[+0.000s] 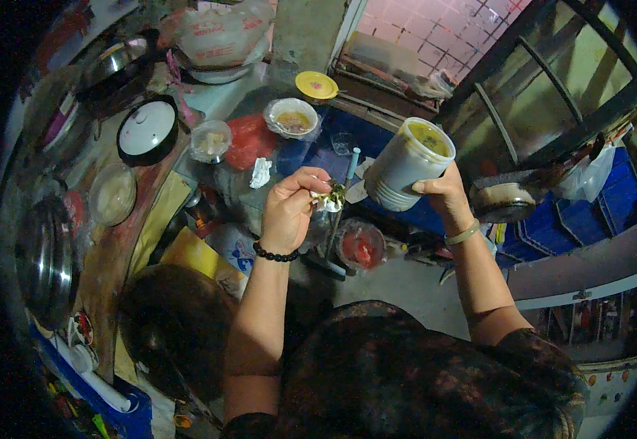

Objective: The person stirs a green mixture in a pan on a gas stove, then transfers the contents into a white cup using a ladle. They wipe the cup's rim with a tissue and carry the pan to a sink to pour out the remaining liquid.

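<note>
My left hand (290, 206) pinches a crumpled white tissue (330, 201) with dark green and yellowish matter on it. To the right, my right hand (446, 189) grips a tall whitish plastic jar (398, 170) by its side. The jar tilts, and yellow-green stuff with dark bits (429, 138) shows at its mouth; whether this is its contents or a cover I cannot tell. Between the hands, a thin rod with a light blue end (354, 160) stands behind the tissue. Another crumpled white tissue (261, 172) lies on the table beyond my left hand.
A film-covered bowl (292, 118), a red plastic bag (250, 141), a small covered bowl (210, 141) and a yellow plate (317, 85) stand ahead. Left is a white-lidded pot (148, 129) near a wooden edge (132, 230). A plastic-lined bin (361, 245) sits below; a framed panel (549, 82) stands right.
</note>
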`<action>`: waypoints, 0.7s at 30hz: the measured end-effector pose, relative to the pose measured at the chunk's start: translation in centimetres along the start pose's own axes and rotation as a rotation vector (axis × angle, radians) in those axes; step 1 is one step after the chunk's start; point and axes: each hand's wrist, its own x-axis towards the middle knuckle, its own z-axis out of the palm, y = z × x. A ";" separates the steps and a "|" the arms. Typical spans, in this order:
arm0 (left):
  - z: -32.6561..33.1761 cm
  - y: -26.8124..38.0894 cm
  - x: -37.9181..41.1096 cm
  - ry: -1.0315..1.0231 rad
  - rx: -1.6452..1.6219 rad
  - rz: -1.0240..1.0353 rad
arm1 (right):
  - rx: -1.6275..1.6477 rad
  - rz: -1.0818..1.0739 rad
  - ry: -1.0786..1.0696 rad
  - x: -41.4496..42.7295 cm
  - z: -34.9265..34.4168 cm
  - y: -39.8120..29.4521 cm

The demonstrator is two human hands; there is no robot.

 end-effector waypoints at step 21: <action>0.8 0.7 1.4 -0.094 0.146 -0.048 | 0.038 0.090 0.124 -1.8 2.3 -0.2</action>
